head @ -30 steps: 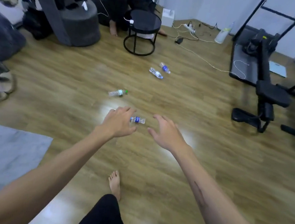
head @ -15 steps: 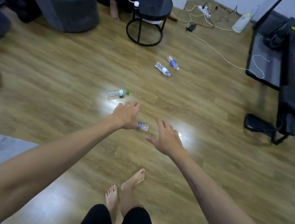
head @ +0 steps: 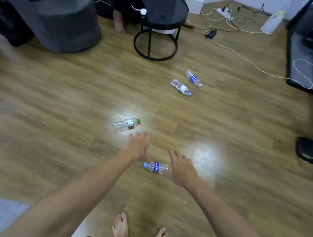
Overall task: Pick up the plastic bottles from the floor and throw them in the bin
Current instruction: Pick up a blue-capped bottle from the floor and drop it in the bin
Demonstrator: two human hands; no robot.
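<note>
Hands (head: 138, 145) (head: 182, 171) flank clear, ribbed bottle (head: 155, 167) on glossy wood floor (head: 59, 101), seemingly untouched.

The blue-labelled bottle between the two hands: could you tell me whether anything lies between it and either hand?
Nothing visible does. The blue-labelled bottle lies on bare floor between the left hand and right hand, both open.

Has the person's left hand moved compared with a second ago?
Yes. The left hand has gone forward past the blue-label bottle, which lay at its fingertips before, towards the green-cap bottle.
</note>
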